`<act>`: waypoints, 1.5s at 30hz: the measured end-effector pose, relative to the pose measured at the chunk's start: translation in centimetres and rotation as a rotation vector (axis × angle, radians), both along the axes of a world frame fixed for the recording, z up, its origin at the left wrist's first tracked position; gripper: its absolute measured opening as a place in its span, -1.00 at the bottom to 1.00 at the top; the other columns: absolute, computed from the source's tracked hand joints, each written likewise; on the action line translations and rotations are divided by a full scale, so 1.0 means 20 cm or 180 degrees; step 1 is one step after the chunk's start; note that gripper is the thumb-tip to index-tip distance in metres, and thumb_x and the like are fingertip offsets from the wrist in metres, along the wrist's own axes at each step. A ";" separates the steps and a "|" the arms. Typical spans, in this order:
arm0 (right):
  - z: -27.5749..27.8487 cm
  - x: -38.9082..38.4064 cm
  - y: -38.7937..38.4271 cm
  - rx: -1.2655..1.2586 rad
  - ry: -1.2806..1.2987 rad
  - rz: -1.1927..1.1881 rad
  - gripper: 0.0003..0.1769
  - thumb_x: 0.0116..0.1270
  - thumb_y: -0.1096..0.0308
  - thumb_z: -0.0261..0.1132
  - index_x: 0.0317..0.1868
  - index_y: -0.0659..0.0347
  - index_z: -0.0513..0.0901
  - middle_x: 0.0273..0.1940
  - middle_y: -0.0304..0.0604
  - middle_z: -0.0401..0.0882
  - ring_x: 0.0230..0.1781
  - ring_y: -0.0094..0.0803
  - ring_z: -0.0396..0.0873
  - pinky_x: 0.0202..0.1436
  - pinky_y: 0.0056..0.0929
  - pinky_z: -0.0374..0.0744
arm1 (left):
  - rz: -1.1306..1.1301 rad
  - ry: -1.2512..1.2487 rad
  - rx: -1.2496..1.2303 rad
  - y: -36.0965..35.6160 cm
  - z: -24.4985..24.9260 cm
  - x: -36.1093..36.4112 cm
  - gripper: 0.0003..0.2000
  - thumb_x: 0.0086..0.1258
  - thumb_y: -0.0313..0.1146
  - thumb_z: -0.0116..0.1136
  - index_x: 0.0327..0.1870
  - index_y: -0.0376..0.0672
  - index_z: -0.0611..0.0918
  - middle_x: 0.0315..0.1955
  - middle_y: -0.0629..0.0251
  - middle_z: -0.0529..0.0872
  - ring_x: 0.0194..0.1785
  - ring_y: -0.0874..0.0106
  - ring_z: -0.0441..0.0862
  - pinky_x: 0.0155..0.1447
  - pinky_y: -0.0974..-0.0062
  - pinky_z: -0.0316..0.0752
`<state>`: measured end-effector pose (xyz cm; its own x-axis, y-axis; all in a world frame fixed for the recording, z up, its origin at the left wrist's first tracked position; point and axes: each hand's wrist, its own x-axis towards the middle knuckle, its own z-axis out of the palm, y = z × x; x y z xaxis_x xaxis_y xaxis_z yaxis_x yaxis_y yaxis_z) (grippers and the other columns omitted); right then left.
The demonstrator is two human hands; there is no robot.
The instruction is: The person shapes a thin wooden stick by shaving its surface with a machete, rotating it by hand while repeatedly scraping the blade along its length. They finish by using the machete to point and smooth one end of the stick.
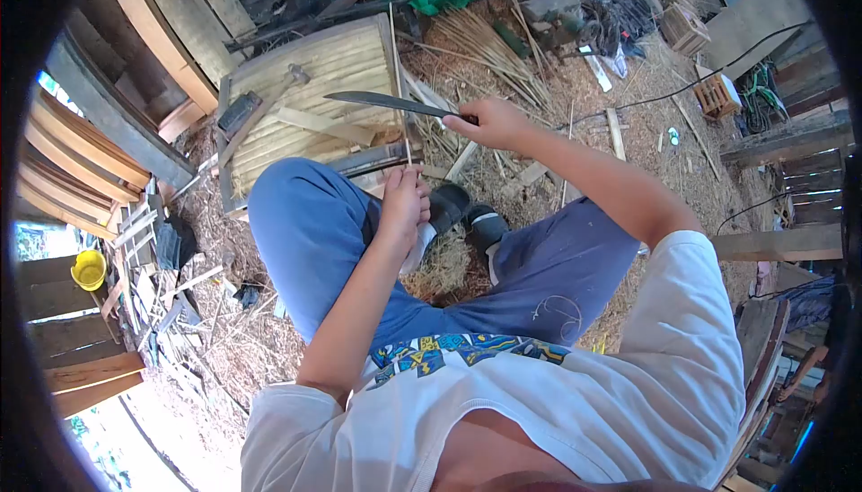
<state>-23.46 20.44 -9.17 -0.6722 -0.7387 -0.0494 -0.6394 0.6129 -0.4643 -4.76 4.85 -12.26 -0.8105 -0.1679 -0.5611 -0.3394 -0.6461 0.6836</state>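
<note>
My right hand (489, 123) is wrapped round the handle of a machete (386, 101), whose long dark blade points left, out over a slatted wooden panel (350, 52). Just below the blade, my left hand (406, 194) is closed on a thin bamboo stick (398, 65) that runs up and away from me, crossing the blade's line in this view. On the panel lie a hammer (268, 104) with a wooden handle, a dark block-shaped object (239, 115) and a flat wood strip (323, 126).
Several bamboo sticks (489, 48) lie beyond my feet on a floor strewn with shavings. Curved timber pieces (162, 21) stand at the left, near a yellow hard hat (89, 270). A black cable (664, 101) crosses the floor at the right. Wooden crates (684, 28) sit farther back.
</note>
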 end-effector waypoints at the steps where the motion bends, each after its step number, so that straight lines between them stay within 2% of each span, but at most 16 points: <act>1: -0.02 0.00 0.00 0.0071 -0.0016 0.0036 -0.31 0.45 -0.32 0.17 -0.41 0.21 0.70 -0.66 -0.06 0.49 -0.65 -0.17 0.48 -0.49 -0.15 0.41 | 0.0053 -0.0081 0.0132 0.01 -0.01 0.00 -0.94 0.60 -0.34 -0.12 -0.05 0.00 0.43 -0.56 0.52 0.36 -0.67 0.66 0.17 -0.62 0.59 0.08; 2: -0.04 0.00 0.01 0.0008 -0.0146 0.0078 -0.33 0.45 -0.31 0.18 -0.39 0.19 0.71 -0.66 -0.08 0.50 -0.65 -0.17 0.49 -0.49 -0.16 0.42 | 0.0205 -0.0126 0.0267 0.03 -0.02 0.00 -0.96 0.56 -0.39 -0.10 -0.09 -0.04 0.42 -0.53 0.48 0.39 -0.63 0.64 0.23 -0.58 0.59 0.14; 5: 0.00 0.03 0.00 0.0238 -0.0220 0.0130 -0.26 0.42 -0.40 0.10 -0.36 0.16 0.77 -0.53 0.06 0.62 -0.44 0.07 0.64 -0.31 -0.02 0.57 | 0.0242 0.0372 0.0042 0.05 -0.09 0.00 -0.94 0.51 -0.44 -0.10 -0.10 -0.07 0.44 -0.46 0.45 0.39 -0.52 0.63 0.28 -0.45 0.57 0.20; 6: 0.00 0.04 0.00 0.0288 -0.0259 0.0144 -0.27 0.43 -0.39 0.11 -0.35 0.16 0.77 -0.53 0.06 0.62 -0.44 0.07 0.64 -0.33 -0.02 0.56 | 0.0221 0.0447 0.0036 0.04 -0.11 0.00 -0.95 0.50 -0.49 -0.04 -0.11 -0.12 0.44 -0.42 0.42 0.44 -0.47 0.61 0.34 -0.41 0.58 0.28; 12: -0.08 0.03 0.02 0.0153 -0.0329 0.0409 -0.28 0.43 -0.37 0.14 -0.36 0.19 0.75 -0.53 0.07 0.61 -0.47 0.08 0.62 -0.34 -0.03 0.55 | 0.0307 0.0416 -0.0301 0.03 -0.13 -0.02 -0.96 0.58 -0.45 0.02 -0.07 -0.18 0.48 -0.22 0.26 0.69 -0.38 0.58 0.51 -0.29 0.57 0.51; 18: -0.12 0.01 0.01 0.0153 -0.0204 0.0723 -0.29 0.41 -0.36 0.17 -0.37 0.22 0.74 -0.53 0.10 0.61 -0.46 0.10 0.62 -0.34 -0.03 0.56 | 0.0291 0.0404 -0.0304 0.03 -0.14 -0.03 -0.87 0.67 -0.33 -0.02 -0.03 -0.19 0.49 -0.13 0.19 0.74 -0.38 0.61 0.52 -0.27 0.57 0.53; 21: -0.12 0.04 0.01 0.0042 -0.0178 0.0758 -0.40 0.46 -0.20 0.22 -0.37 0.23 0.72 -0.57 0.06 0.56 -0.55 0.02 0.57 -0.43 -0.06 0.48 | 0.0240 0.0378 -0.0372 0.04 -0.12 -0.03 -0.82 0.69 -0.28 -0.04 -0.02 -0.22 0.48 -0.13 0.17 0.74 -0.40 0.60 0.51 -0.27 0.58 0.52; 24: -0.11 0.04 0.00 0.0181 -0.0242 0.0751 -0.27 0.40 -0.37 0.16 -0.38 0.22 0.74 -0.53 0.11 0.62 -0.46 0.12 0.63 -0.33 0.01 0.57 | 0.0157 0.0387 -0.0459 0.03 -0.13 -0.04 -0.80 0.70 -0.27 -0.06 -0.01 -0.23 0.47 -0.13 0.15 0.75 -0.42 0.61 0.49 -0.29 0.58 0.50; 27: -0.13 0.03 -0.01 0.0151 -0.0150 0.0849 -0.27 0.40 -0.38 0.16 -0.38 0.21 0.74 -0.53 0.10 0.63 -0.46 0.12 0.63 -0.34 0.01 0.57 | 0.0255 0.0414 -0.0473 0.04 -0.13 -0.04 -0.82 0.69 -0.32 -0.06 -0.04 -0.25 0.51 -0.21 0.15 0.78 -0.47 0.62 0.47 -0.36 0.62 0.46; 31: -0.13 0.04 -0.03 0.0273 -0.0042 0.0858 -0.27 0.41 -0.38 0.15 -0.39 0.20 0.74 -0.54 0.08 0.63 -0.47 0.10 0.64 -0.35 0.00 0.57 | 0.0401 0.0465 -0.0492 0.03 -0.16 -0.07 -0.81 0.68 -0.32 -0.05 -0.10 -0.25 0.54 -0.19 0.15 0.80 -0.48 0.62 0.46 -0.39 0.62 0.43; 34: -0.11 0.06 -0.04 0.0373 0.0022 0.0775 -0.26 0.41 -0.40 0.14 -0.39 0.19 0.73 -0.55 0.07 0.62 -0.46 0.10 0.64 -0.34 0.01 0.57 | 0.0338 0.0501 -0.0552 0.03 -0.16 -0.09 -0.72 0.69 -0.25 -0.03 -0.19 -0.29 0.57 -0.35 0.30 0.68 -0.47 0.60 0.40 -0.41 0.57 0.38; 37: -0.13 0.06 -0.05 0.0071 0.0323 0.0880 -0.37 0.44 -0.24 0.22 -0.49 0.20 0.64 -0.65 0.05 0.50 -0.58 0.07 0.57 -0.48 -0.02 0.49 | 0.0395 0.0272 -0.0420 0.03 -0.13 -0.09 -0.69 0.67 -0.24 0.01 -0.25 -0.30 0.60 -0.45 0.40 0.58 -0.48 0.60 0.39 -0.40 0.55 0.38; 40: -0.14 0.07 -0.05 0.0157 0.0424 0.0857 -0.35 0.45 -0.27 0.19 -0.48 0.18 0.66 -0.65 0.06 0.50 -0.57 0.08 0.57 -0.47 -0.01 0.50 | 0.0395 0.0142 -0.0397 0.02 -0.13 -0.09 -0.70 0.68 -0.19 -0.01 -0.16 -0.28 0.59 -0.53 0.49 0.46 -0.52 0.61 0.33 -0.44 0.57 0.32; 45: -0.14 0.08 -0.06 0.0229 0.0490 0.0821 -0.30 0.44 -0.33 0.15 -0.46 0.18 0.68 -0.63 0.07 0.53 -0.56 0.08 0.59 -0.45 0.01 0.51 | 0.0053 0.0205 0.0068 0.01 -0.15 -0.09 -0.73 0.70 -0.10 -0.08 -0.15 -0.10 0.50 -0.60 0.57 0.29 -0.60 0.64 0.20 -0.54 0.60 0.14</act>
